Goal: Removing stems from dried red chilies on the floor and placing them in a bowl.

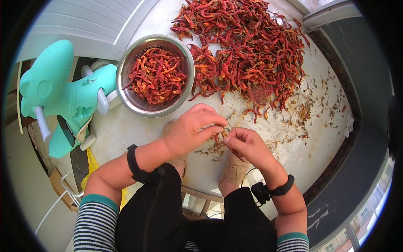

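Observation:
My left hand [194, 129] and my right hand [248, 145] meet above the floor between my knees, fingertips almost touching. The left fingers pinch at a dried red chili pepper [216, 137], its thin stem end showing near the fingertips. Thumb and forefinger of the right hand are closed on a dried chili too, part of which hangs below the palm. Whether both hands share one pepper is hard to make out. Ahead and left stands a steel colander [189, 84] holding dried red chilies [158, 75]. A large heap of dried chilies [252, 54] spreads beyond my hands.
Loose stems [327, 96] and seeds litter the pale floor [289, 155] to the right. A turquoise ride-on toy [67, 88] stands at the left beside a yellow bag [93, 164]. My shoes [237, 168] are close below my hands. A dark wall panel [352, 155] bounds the right side.

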Tool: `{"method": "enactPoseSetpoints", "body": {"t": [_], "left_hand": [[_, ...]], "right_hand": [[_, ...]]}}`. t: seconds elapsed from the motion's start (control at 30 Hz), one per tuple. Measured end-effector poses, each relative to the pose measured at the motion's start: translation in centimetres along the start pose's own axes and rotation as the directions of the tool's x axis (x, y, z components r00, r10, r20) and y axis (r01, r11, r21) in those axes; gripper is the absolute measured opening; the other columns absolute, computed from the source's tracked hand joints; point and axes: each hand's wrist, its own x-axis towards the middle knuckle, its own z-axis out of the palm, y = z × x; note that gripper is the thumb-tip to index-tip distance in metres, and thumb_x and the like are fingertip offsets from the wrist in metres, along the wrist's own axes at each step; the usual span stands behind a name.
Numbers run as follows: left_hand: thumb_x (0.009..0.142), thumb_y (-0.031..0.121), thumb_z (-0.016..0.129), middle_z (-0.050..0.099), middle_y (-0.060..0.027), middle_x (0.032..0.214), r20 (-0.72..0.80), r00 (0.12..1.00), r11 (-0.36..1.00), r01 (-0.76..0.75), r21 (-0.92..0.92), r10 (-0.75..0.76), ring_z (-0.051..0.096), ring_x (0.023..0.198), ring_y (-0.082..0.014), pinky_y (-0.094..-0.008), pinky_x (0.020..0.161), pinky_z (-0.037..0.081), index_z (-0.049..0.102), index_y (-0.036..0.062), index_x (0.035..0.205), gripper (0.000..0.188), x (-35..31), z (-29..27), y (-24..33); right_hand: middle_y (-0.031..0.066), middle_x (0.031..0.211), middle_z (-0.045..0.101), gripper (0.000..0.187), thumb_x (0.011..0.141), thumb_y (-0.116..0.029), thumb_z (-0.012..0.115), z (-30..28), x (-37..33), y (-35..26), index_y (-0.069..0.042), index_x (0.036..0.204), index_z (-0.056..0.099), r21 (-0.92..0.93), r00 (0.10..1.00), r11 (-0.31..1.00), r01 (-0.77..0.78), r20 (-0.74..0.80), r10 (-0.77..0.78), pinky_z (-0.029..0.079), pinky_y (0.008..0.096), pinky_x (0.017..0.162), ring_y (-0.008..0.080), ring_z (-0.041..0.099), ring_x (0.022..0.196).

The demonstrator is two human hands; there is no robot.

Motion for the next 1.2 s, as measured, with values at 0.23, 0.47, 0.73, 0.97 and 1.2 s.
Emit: {"method": "enactPoseSetpoints", "body": {"t": [0.23,0.47,0.73,0.97,1.2], "left_hand": [[0.096,0.009,0.058,0.060,-0.0011,0.083,-0.083,0.984,0.977,0.145,-0.156,-0.159,0.057,0.079,-0.0089,-0.0265,0.073,0.048,0.062,0.0061,0.112,0.017,-0.7,0.7,1.1],[0.098,0.016,0.060,0.058,0.0011,0.083,0.417,0.776,0.612,0.631,-0.478,-0.474,0.049,0.068,-0.0058,-0.0210,0.060,0.041,0.058,0.0035,0.116,0.023,0.2,0.4,0.0],[0.098,0.017,0.060,0.061,-0.0007,0.084,0.581,0.701,0.344,0.712,-0.613,-0.414,0.042,0.056,-0.0033,-0.0190,0.048,0.033,0.059,0.0036,0.111,0.018,-0.4,-0.3,-1.1],[0.095,0.016,0.062,0.064,-0.0010,0.082,0.563,0.711,0.425,0.704,-0.569,-0.422,0.047,0.057,-0.0033,-0.0195,0.048,0.036,0.063,0.0031,0.101,0.014,-0.1,0.0,-0.6],[0.094,0.014,0.063,0.063,0.0005,0.081,0.588,0.684,0.552,0.715,-0.428,-0.431,0.052,0.061,-0.0028,-0.0176,0.053,0.040,0.065,0.0046,0.105,0.014,0.1,-1.7,-0.2]], "right_hand": [[-0.0041,0.070,0.056,0.023,0.096,-0.027,0.063,0.1,0.4,0.5,-0.006,0.086,0.058,0.286,0.999,0.958,0.026,-0.049,-0.012,0.035,0.0188,0.051,0.0025,0.047,0.058],[-0.0019,0.075,0.062,0.015,0.093,-0.015,0.068,1.6,0.0,0.9,-0.002,0.094,0.060,-0.027,0.972,0.984,0.178,-0.152,-0.180,0.042,0.0190,0.057,0.0031,0.051,0.062],[-0.0011,0.083,0.060,0.015,0.091,-0.014,0.070,1.8,0.2,0.8,-0.001,0.097,0.067,0.178,0.912,0.911,0.373,-0.251,-0.324,0.046,0.0217,0.068,0.0055,0.055,0.075],[-0.0019,0.085,0.058,0.013,0.093,-0.015,0.067,1.5,0.2,0.3,-0.003,0.098,0.068,0.069,0.893,0.910,0.410,-0.232,-0.385,0.045,0.0216,0.071,0.0065,0.054,0.078],[-0.0040,0.074,0.058,0.020,0.096,-0.023,0.063,-0.1,0.9,1.5,-0.004,0.093,0.067,0.552,0.995,0.829,0.097,-0.020,-0.102,0.044,0.0209,0.065,0.0062,0.054,0.069]]}}
